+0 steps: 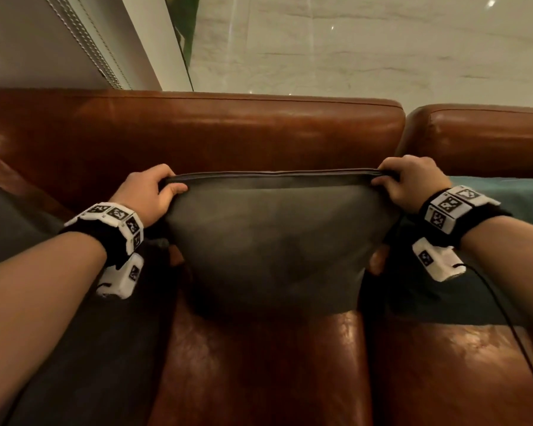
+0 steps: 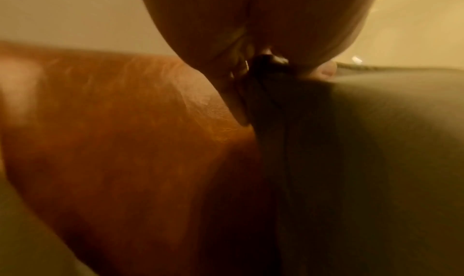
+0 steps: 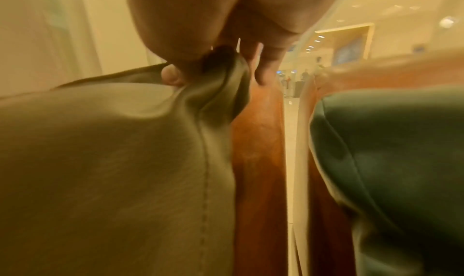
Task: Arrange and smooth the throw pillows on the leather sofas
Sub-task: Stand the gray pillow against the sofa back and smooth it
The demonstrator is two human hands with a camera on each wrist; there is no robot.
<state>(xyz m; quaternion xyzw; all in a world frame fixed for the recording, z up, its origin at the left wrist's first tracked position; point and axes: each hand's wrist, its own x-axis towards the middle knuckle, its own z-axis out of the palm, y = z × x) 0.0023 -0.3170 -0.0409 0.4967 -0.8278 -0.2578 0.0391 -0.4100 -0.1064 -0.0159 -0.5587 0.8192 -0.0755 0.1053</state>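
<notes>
Here the grey, soft square throw pillow (image 1: 274,241) stands upright on the seat of the brown leather sofa (image 1: 197,130), its face turned toward the person and its taut top edge running left to right along the backrest. The left hand (image 1: 150,192) pinches the top left corner, the right hand (image 1: 410,182) the top right corner. A teal cushion (image 1: 511,192) sits just beside it on the right.

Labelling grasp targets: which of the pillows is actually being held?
The grey pillow in the middle: left hand and right hand pinch its top corners. The teal pillow to its right lies untouched.
</notes>
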